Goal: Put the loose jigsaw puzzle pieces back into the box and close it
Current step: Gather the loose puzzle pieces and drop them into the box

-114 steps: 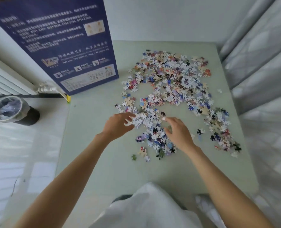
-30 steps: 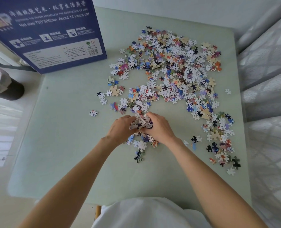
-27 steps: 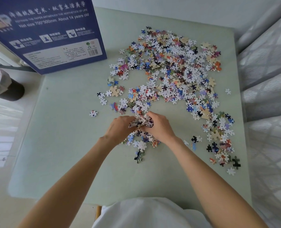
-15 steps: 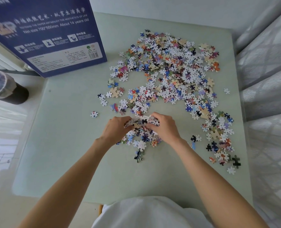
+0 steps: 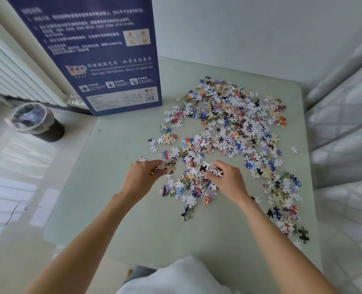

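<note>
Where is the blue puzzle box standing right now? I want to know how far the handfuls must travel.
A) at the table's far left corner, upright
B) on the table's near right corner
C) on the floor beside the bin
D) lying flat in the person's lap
A: the box stands upright at the far left corner of the table, beyond the left hand.

We see a pale green tabletop (image 5: 116, 204) strewn with puzzle pieces (image 5: 235, 124) in white, blue, red, orange, tan and black, a dark blue box (image 5: 103, 56) printed with white lettering, and a black bin (image 5: 48, 132) lined with clear plastic.
</note>
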Demonstrator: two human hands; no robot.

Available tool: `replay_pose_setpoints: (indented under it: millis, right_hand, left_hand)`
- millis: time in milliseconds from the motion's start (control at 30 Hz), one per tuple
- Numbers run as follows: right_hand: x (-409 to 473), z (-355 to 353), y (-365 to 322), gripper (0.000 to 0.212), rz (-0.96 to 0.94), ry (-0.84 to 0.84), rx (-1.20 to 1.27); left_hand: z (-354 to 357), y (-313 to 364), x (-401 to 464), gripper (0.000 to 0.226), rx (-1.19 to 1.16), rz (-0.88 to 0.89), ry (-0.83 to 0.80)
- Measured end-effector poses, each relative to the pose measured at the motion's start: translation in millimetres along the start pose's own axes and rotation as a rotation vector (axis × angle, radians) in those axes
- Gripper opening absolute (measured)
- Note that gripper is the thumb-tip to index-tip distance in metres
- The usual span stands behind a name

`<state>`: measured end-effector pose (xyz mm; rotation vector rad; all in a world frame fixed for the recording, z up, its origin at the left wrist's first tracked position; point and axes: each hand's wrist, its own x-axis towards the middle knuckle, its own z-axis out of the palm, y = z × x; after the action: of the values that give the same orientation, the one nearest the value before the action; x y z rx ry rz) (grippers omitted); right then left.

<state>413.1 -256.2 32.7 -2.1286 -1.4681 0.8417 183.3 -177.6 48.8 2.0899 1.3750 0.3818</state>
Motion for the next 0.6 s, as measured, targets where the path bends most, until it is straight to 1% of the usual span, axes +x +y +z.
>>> replay_pose_setpoints:
  millis: [133,267,300,367,467,500,600]
  right_hand:
    - [9.8,-38.2,-45.5,0.048,-0.069,0.012,0.082]
    - [30.7,-76.5,-115.1,0.062,-0.195,0.033,0.120]
    - [39.2,-85.6,-137.6,0.062,-0.228,0.038,0.145]
    - [53.5,-102.5,-175.2,0.051,-0.263,0.045,0.213]
    - [85.0,-123.2,-236.7,0.020,-0.369,0.075,0.246]
    - [98.4,-128.6,-255.9,0.016,-0.405,0.093,0.230]
    - [142.8,-141.0,-301.6,0.022,-0.456,0.139,0.202]
  left_hand:
    - [-48.8,4.9,13.7,0.019,0.004,0.126,0.056]
    - [-122.7,9.1,42.9,0.021,0.091,0.310,0.187]
    - [-146.4,10.0,54.2,0.020,0.127,0.355,0.230]
    - [-185.4,14.1,74.8,0.018,0.175,0.422,0.316]
    - [-247.6,25.5,108.5,0.014,0.225,0.508,0.434]
    - [-266.5,28.2,122.6,0.014,0.238,0.515,0.458]
    - [-304.2,28.7,171.6,0.016,0.268,0.473,0.517]
